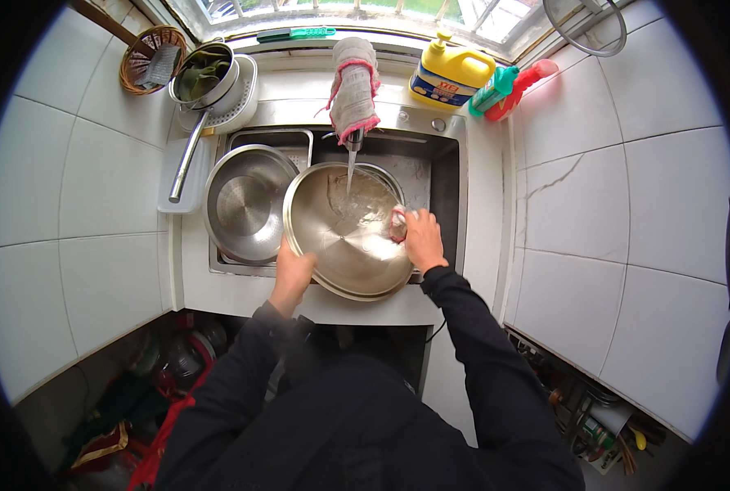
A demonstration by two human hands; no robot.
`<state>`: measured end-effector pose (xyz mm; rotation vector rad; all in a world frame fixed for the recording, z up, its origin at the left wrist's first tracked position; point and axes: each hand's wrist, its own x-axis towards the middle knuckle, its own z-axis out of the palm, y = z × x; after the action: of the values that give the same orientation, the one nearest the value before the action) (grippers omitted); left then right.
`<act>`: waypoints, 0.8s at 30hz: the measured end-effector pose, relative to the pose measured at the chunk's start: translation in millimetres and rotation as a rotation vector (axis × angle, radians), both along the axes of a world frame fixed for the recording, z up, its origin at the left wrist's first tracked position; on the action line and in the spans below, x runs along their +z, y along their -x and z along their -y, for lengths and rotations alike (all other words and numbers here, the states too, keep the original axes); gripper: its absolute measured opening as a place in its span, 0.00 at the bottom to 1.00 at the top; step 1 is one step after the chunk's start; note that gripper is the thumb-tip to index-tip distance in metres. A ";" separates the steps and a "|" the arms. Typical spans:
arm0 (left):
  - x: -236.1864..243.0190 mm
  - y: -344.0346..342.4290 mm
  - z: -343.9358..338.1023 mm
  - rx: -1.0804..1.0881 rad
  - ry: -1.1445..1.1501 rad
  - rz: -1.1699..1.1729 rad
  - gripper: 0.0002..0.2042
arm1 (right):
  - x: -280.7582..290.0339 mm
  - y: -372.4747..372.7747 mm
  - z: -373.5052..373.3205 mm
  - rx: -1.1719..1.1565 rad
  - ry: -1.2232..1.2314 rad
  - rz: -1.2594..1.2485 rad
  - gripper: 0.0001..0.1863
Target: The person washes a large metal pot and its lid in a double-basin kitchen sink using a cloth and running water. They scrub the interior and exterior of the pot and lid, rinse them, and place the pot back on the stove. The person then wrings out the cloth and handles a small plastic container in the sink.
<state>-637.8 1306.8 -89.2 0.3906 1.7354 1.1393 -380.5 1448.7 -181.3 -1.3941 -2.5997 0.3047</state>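
Observation:
A wide stainless steel basin point(340, 266) is held over the sink, with water from the tap point(354, 141) running into it. My left hand point(293, 274) is closed on the basin's rim at the near left. In my right hand point(424, 239) is a whitish cloth point(397, 224) with a red edge, pressed against the basin's inner wall on the right. Part of that cloth is hidden by the fingers. Another round steel basin point(250, 204) rests on the left side of the sink. Another rim shows from beneath the held basin, mostly covered.
A red-trimmed cloth point(354, 86) wraps the tap. Behind the steel sink point(460, 188) stand a yellow jug point(451, 74), a green-and-red bottle point(520, 86) and a green-handled tool point(295, 33). At the back left are a saucepan point(205, 106), a colander point(242, 110) and a wicker basket point(132, 69).

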 end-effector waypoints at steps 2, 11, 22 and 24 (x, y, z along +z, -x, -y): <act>0.3 0.5 -0.9 -0.011 0.026 -0.012 0.31 | -2.4 9.4 -14.0 0.176 0.075 -0.012 0.12; 1.8 -7.3 -2.8 -0.171 -0.027 -0.021 0.36 | -19.6 112.7 -12.0 -0.278 0.470 -0.415 0.25; 10.2 29.2 -2.8 -0.117 -0.068 -0.165 0.35 | 38.9 58.8 56.1 0.600 0.761 -0.194 0.16; 15.0 34.0 0.9 -0.098 -0.045 -0.113 0.35 | 32.0 25.5 40.7 0.514 0.380 0.150 0.16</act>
<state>-671.9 1305.9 -74.1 0.5716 1.7706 1.1053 -406.0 1407.9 -149.3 -0.8261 -3.1183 0.8286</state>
